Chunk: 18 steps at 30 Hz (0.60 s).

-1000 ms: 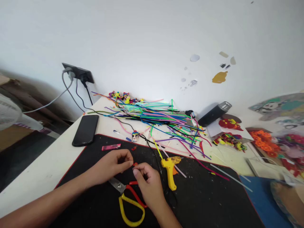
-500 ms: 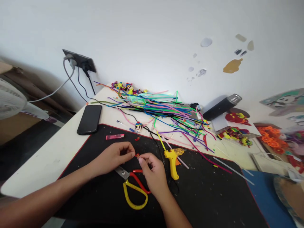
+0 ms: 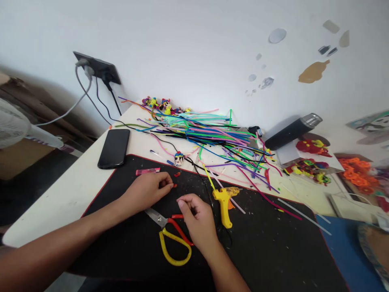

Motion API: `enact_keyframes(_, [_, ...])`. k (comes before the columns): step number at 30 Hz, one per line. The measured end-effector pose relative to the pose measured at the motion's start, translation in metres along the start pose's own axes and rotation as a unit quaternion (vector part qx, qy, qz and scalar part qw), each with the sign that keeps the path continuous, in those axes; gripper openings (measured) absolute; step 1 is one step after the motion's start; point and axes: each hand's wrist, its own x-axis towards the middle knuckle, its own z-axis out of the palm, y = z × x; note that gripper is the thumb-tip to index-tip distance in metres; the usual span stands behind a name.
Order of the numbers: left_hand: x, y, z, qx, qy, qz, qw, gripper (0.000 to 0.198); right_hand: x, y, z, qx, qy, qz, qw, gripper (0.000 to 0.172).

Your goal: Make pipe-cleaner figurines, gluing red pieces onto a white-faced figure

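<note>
Left hand [image 3: 148, 190] lies low, knuckles up, thumb and forefinger pinched tight at the tips. Right hand [image 3: 199, 221] sits just beside it, fingers curled in, both forearms angling in from below.

White wall [image 3: 194, 40], pale table [image 3: 57, 202], perhaps daylight.

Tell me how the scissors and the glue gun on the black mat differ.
The scissors have yellow and red handles and bare metal blades; the glue gun has a plain yellow body. The scissors lie partly under the right hand; the glue gun lies clear of it, further right. Both rest on the black mat, untouched by the left hand, which pinches a small red piece.
</note>
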Motion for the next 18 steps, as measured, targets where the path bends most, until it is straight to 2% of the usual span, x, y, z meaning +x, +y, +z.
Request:
enact_keyframes(6, [0.007,0.000,-0.001,0.106,0.005,-0.016,0.994,0.020,0.000,-0.002,0.000,-0.035,-0.013,-0.017,0.999,0.023])
enact_keyframes(11, [0.008,-0.005,-0.002,0.098,-0.006,-0.007,0.995,0.025,-0.001,-0.006,0.000,-0.074,-0.021,-0.038,0.996,0.021])
enact_keyframes(18, [0.005,-0.014,-0.007,0.081,-0.017,0.027,0.996,0.038,-0.002,-0.009,-0.002,-0.069,-0.031,-0.024,0.997,0.021])
